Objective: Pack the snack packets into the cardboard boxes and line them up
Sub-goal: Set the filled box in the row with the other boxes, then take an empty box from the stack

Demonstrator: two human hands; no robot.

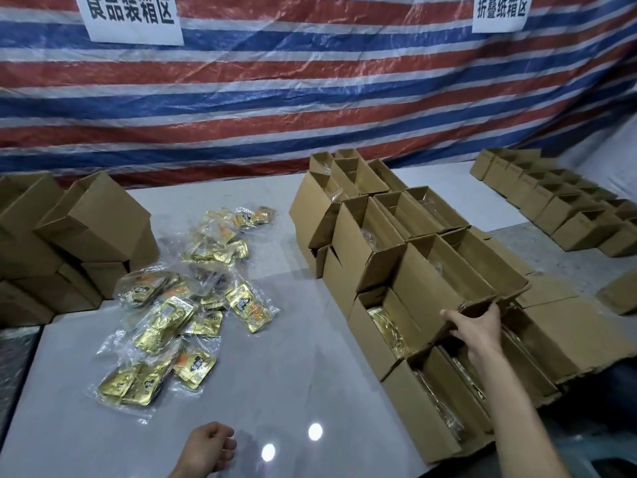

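Several gold snack packets (179, 301) in clear wrap lie scattered on the grey table (293, 391), left of centre. To the right, open cardboard boxes (386, 236) stand stacked in rows, some showing gold packets inside (386, 329). My right hand (477, 327) grips the near end of an upper box (444, 274) in that stack, with the fingers over its edge. My left hand (208, 446) hovers low over the table's front with loosely curled fingers, holding nothing.
A pile of empty boxes (79, 236) stands at the left of the table. More open boxes (551, 198) are lined up on the floor at the far right. A striped tarp with white signs hangs behind.
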